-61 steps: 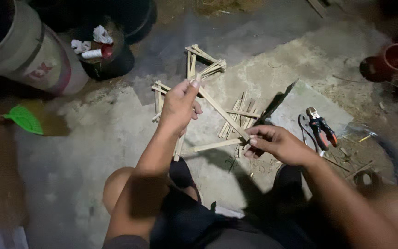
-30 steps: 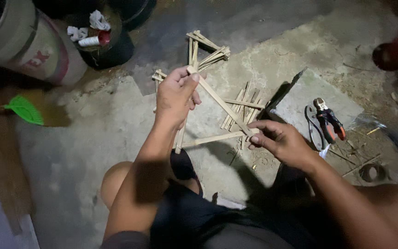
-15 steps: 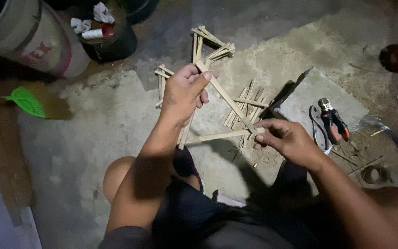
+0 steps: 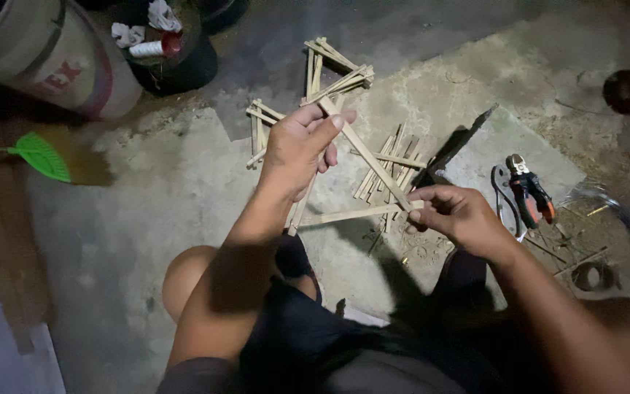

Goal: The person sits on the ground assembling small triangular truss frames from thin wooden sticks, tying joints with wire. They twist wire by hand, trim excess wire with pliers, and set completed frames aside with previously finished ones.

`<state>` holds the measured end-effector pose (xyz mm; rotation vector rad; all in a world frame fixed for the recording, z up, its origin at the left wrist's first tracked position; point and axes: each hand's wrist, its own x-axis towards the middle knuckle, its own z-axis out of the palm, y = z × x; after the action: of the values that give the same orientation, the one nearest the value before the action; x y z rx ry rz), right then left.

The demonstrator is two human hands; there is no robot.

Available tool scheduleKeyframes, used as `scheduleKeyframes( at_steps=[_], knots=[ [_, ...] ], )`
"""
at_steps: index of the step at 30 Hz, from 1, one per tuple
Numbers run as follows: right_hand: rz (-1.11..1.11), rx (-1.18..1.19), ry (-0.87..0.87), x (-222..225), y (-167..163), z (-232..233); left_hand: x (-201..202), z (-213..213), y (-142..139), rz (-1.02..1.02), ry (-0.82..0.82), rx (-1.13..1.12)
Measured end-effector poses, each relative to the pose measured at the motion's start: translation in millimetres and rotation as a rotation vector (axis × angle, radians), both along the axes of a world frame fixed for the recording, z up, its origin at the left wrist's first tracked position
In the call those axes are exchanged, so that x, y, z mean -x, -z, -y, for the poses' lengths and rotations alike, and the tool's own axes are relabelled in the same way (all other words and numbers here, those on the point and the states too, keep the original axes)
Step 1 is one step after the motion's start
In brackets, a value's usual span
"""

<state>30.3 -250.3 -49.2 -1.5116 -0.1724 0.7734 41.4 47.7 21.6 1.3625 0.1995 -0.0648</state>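
The left hand (image 4: 297,149) is clamped on the upper part of a star-shaped bamboo stick frame (image 4: 359,149), held above the concrete floor (image 4: 147,204). The right hand (image 4: 453,215) pinches the frame's lower right joint between thumb and fingers. Orange-handled pliers (image 4: 530,191) lie on a flat stone slab (image 4: 541,149) near the right hand.

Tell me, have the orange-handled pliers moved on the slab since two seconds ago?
No. The pliers lie at the same spot on the grey slab; only the camera view shifted.
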Motion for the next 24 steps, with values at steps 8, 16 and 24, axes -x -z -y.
scheduleKeyframes(
  at_steps=[8, 16, 24],
  knots=[
    [-0.029, 0.074, 0.057, 1, 11, -3, -1, 6, 1, 0.075, -0.095, -0.021],
    [-0.001, 0.019, 0.019, 3, 9, -8, 9, 13, -19, 0.064, -0.030, -0.406],
    [-0.013, 0.046, 0.050, 1, 13, -5, 6, 15, -16, 0.004, -0.060, -0.332]
  ],
)
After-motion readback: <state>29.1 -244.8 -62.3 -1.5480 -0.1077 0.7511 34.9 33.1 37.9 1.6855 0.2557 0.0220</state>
